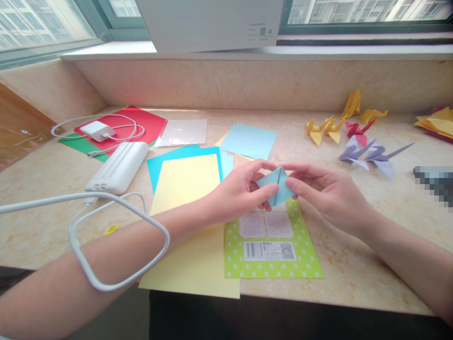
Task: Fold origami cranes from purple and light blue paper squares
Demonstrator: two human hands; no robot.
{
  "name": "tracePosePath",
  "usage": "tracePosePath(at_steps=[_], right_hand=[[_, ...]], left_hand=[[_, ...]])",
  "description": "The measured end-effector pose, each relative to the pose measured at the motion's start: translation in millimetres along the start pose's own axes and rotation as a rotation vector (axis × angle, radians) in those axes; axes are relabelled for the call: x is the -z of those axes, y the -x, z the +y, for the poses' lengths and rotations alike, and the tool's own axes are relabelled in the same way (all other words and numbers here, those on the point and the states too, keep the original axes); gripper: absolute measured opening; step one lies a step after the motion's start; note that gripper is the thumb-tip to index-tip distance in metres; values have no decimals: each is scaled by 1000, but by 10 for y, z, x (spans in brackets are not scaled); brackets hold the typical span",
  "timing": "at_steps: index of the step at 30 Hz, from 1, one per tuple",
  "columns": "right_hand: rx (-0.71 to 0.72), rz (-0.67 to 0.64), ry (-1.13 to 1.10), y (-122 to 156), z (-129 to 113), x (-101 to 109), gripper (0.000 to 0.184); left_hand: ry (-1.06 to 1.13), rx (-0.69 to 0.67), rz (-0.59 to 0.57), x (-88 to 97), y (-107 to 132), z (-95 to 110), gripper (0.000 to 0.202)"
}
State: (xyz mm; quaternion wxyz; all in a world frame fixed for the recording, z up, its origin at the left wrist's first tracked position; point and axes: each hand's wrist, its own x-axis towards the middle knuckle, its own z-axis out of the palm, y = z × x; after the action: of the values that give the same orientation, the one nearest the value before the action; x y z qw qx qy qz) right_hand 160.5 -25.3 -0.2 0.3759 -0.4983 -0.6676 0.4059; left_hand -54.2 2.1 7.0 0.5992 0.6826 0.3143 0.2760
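Observation:
A small light-blue folded origami paper (pixel 275 190), diamond-shaped with a crease down its middle, is held up between both hands. My left hand (pixel 247 186) pinches its left half, thumb on the front face and fingers behind. On the right corner, my right hand (pixel 314 186) grips with thumb and fingers. Below them lies a green polka-dot paper packet (pixel 274 269) with a barcode label. Large yellow sheets (pixel 191 264) lie under my left forearm, over bright blue paper (pixel 155 170). Light-blue square sheets (pixel 249 140) rest just beyond my hands.
Folded paper cranes in yellow (pixel 350 105), red (pixel 360 131) and purple (pixel 378 156) stand at the back right. At left are a white power strip (pixel 118 167), a looping cable (pixel 120 285), a charger (pixel 97 131) and red paper (pixel 145 123). A clear packet (pixel 184 132) lies behind.

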Motion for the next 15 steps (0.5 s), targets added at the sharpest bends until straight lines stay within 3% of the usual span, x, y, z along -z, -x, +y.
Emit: tracePosePath(at_steps=[9, 15], right_hand=[[65, 28, -8, -10, 0, -4, 37], [82, 74, 65, 0, 9, -11, 33]], left_hand=[[58, -25, 12, 5, 8, -6, 41], [27, -81, 22, 10, -7, -12, 23]])
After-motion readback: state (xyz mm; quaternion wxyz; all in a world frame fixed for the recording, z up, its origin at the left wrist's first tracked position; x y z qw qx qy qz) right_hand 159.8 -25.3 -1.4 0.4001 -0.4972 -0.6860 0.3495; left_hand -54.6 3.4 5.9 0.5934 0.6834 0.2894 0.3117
